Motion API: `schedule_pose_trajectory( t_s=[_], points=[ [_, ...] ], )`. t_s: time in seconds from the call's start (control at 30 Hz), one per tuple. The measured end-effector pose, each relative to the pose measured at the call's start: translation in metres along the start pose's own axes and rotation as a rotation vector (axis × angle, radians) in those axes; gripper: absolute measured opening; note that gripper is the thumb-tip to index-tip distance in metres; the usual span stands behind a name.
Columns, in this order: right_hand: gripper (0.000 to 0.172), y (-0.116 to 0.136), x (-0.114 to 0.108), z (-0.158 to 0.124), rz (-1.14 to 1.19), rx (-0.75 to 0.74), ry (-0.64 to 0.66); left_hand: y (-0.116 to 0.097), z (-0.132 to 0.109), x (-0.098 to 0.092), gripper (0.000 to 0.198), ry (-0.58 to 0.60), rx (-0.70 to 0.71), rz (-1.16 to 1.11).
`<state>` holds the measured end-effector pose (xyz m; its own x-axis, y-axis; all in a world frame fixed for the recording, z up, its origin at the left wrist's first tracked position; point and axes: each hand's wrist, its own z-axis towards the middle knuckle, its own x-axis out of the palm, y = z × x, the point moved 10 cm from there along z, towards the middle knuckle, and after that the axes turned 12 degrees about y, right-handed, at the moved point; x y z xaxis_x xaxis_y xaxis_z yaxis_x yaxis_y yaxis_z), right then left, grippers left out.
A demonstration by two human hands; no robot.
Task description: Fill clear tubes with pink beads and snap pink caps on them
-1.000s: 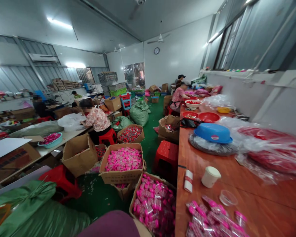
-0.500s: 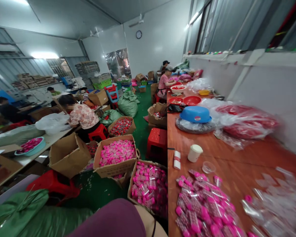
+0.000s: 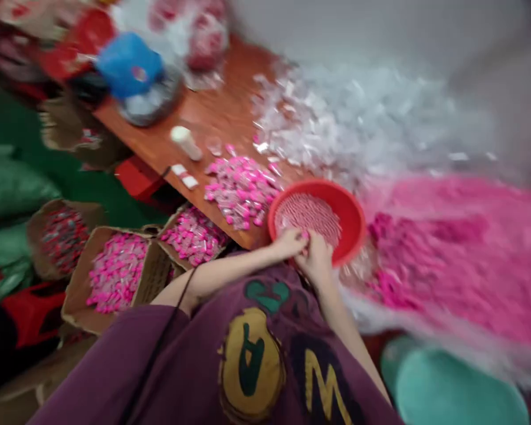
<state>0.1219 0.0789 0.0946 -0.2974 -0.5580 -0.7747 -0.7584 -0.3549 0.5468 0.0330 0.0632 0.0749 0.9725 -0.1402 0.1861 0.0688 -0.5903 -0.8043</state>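
The view is tilted and blurred. My left hand (image 3: 287, 243) and my right hand (image 3: 316, 260) meet at the near rim of a red plastic basin (image 3: 351, 215), which is packed with small pink-capped tubes (image 3: 307, 215). Their fingers touch the rim and the tubes, but the blur hides any grip. Left of the basin, a loose pile of pink-capped packets (image 3: 241, 192) lies on the wooden table (image 3: 216, 109). A large heap of pink items (image 3: 451, 248) and a heap of transparent plastic packets (image 3: 349, 115) lie beyond the basin.
Below the table edge stand open cardboard boxes of pink-capped packets (image 3: 115, 274). A red stool (image 3: 137, 179) and green sacks (image 3: 13, 189) stand on the green floor. A blue basin (image 3: 129, 65) and white cup (image 3: 186, 143) are on the table; a teal object (image 3: 451, 389) is lower right.
The view has swung down and tilted from the long room onto my lap. My hands and the red basin of tubes have come into view, and the picture is now blurred.
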Motion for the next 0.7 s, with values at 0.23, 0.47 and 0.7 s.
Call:
schedule_pose_trajectory(
  t_s=[0.23, 0.47, 0.7],
  points=[
    [0.086, 0.002, -0.018, -0.008, 0.168, -0.007, -0.155, 0.003, 0.010, -0.012, 0.034, 0.116, 0.176, -0.298],
    [0.070, -0.005, -0.009, -0.019, 0.016, 0.146, -0.102, 0.009, 0.017, 0.011, 0.014, 0.223, 0.110, -0.218],
    [0.064, -0.033, 0.028, -0.016, 0.033, 0.287, 0.054, 0.045, 0.030, 0.021, 0.007, 0.107, -0.128, -0.139]
  ],
)
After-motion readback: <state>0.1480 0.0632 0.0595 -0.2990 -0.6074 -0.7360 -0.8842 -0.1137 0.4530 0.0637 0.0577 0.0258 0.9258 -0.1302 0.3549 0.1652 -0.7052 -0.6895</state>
